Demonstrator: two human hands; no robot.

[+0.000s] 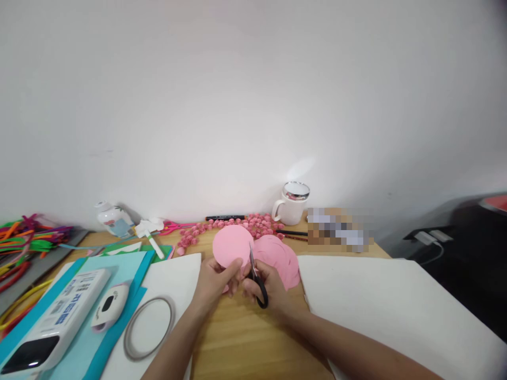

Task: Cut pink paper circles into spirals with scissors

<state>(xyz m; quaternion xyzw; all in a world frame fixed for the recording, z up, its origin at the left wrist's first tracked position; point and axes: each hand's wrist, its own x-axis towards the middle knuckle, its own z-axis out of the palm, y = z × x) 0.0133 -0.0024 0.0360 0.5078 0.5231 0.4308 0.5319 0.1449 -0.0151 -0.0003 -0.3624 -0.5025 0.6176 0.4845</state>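
Pink paper disc (231,244) stood pinched at its lower edge by the left hand (216,279), above the wooden table (245,338); the right hand (269,287) gripped scissors (255,274), blades into the edge. Thumb lay near the blades: a nick seemed possible, or a crooked cut if the paper flexed

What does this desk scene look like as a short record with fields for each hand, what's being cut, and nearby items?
left hand: holds pink paper circle upright
right hand: grips black-handled scissors, blades at the circle's edge
behind hands: stack of pink circles, small pink paper rolls, white mug
left side: tape ring, blue paper
surface: wooden desk
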